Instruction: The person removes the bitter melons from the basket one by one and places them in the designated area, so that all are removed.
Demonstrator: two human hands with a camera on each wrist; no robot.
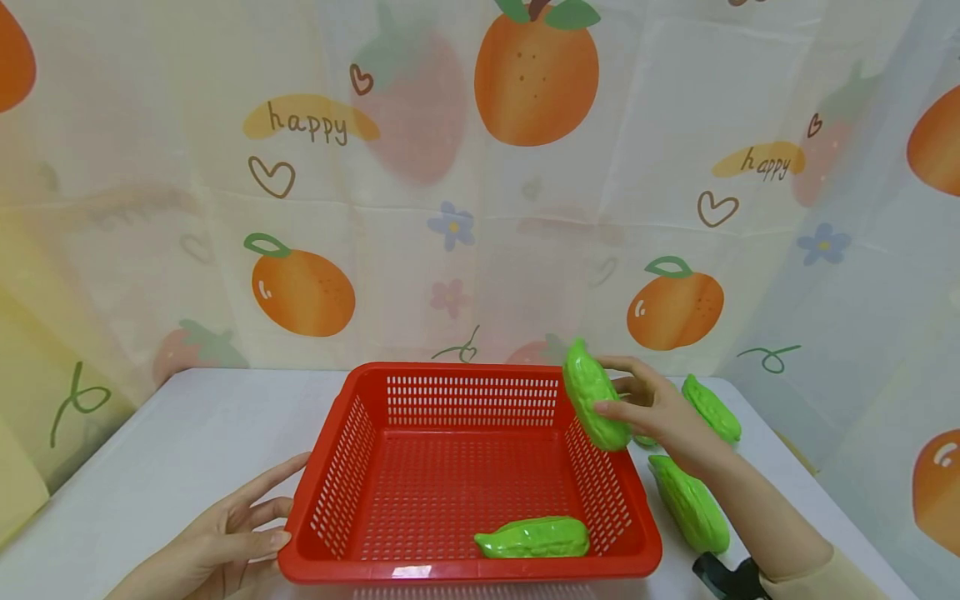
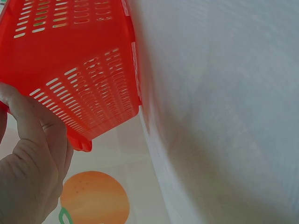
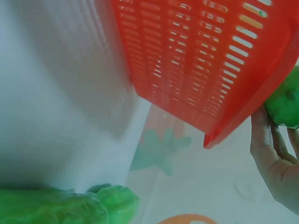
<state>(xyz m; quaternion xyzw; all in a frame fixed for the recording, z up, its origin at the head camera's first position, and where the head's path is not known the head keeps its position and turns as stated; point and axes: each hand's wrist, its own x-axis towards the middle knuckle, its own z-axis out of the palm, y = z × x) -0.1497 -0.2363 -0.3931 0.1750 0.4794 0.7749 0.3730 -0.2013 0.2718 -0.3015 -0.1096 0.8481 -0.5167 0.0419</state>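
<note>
My right hand [image 1: 648, 404] holds a bright green bitter melon [image 1: 592, 396] over the right rim of a red plastic basket [image 1: 468, 571], its thumb on the near side. In the right wrist view, the held melon [image 3: 285, 105] shows partly at the right edge, just beyond the rim. Another bitter melon [image 1: 532, 537] lies on its side inside the basket, near the front wall. At the basket's front left, my left hand [image 1: 232, 533] grips the rim. The left wrist view shows those fingers [image 2: 32, 121] against the slotted wall.
Right of the basket, bitter melons lie on the white table [image 1: 225, 425]: one at the back [image 1: 712, 408], one nearer [image 1: 690, 504], and a third mostly hidden behind the right hand. A fruit-print curtain [image 1: 450, 250] hangs behind. A black strap [image 1: 727, 575] circles the right wrist.
</note>
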